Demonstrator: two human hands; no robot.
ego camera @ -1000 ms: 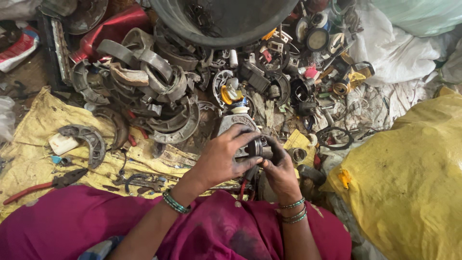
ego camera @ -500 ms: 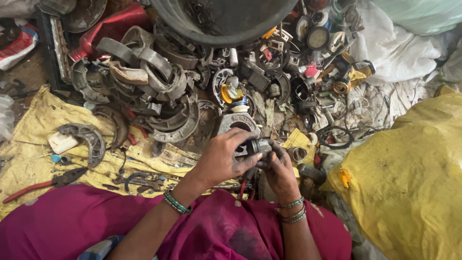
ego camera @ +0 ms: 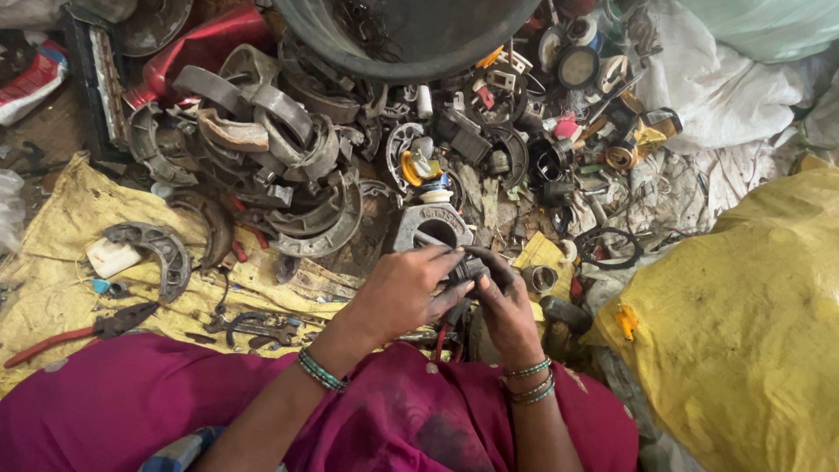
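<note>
Lap: magenta cloth (ego camera: 157, 402) across the bottom, nearest of all, with both forearms reaching out over it toward the small dark part.
Left hand (ego camera: 404, 293): fingers curled over the small dark part (ego camera: 468, 269) from its left side, gripping it; green beaded bangles (ego camera: 320, 371) on the wrist.
Right hand (ego camera: 505, 301): closed on the same small dark part from its right and underside, thumb and blackened fingers pressed against it; more bangles on that wrist.
Small dark part: held off the floor between both hands, just in front of the lap; its exact shape is hidden by the fingers.
Grey metal housing (ego camera: 433, 225): just beyond the small dark part, almost touching the fingertips, with a round hole in its face.
Yellow sack cloth (ego camera: 61, 262): spread on the floor well left of the small dark part.
Red-handled pliers (ego camera: 79, 332): on that cloth, far left of the small dark part, close to the lap.
Curved brake shoe (ego camera: 153, 249): on the cloth, left of and beyond the small dark part.
Heap of curved metal bands (ego camera: 262, 149): beyond and left of the small dark part.
Bulging yellow sack (ego camera: 743, 323): right of the small dark part.
Dark round tub (ego camera: 411, 35): farthest, straight beyond the small dark part.
White sacks (ego camera: 725, 87): far right of the tub.
</note>
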